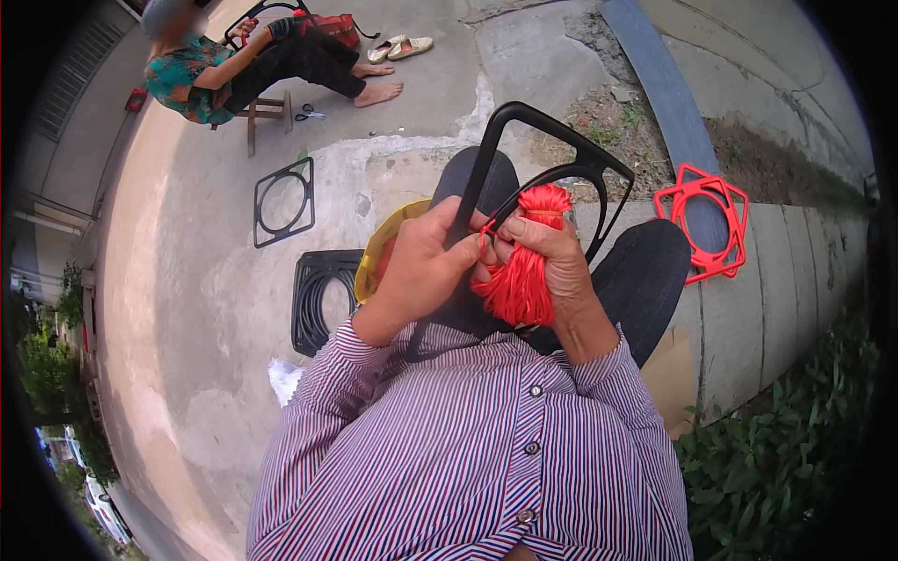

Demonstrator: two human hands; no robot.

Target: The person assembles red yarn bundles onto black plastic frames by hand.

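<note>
A black square frame (536, 110) with a rounded inner ring stands tilted over my lap. My left hand (419, 264) is closed at the frame's near-left side, its thumb and fingers pinched where red strand (485, 230) passes round the black bar. In my right hand (567, 266) is a thick bundle of red plastic strand (520, 290), tied near its top. The right thumb and fingertips also press near the frame's inner bar, close to the left fingertips. Both hands hide part of the bar and the wrapped strand.
A yellow container (382, 230) stands partly behind my left hand. Stacked black frames (304, 304) and a single black frame (259, 213) lie on the left. Red frames (662, 208) rest at the right. Another person (208, 82) sits on a wooden stool (267, 114), near scissors (310, 113) and shoes (412, 47).
</note>
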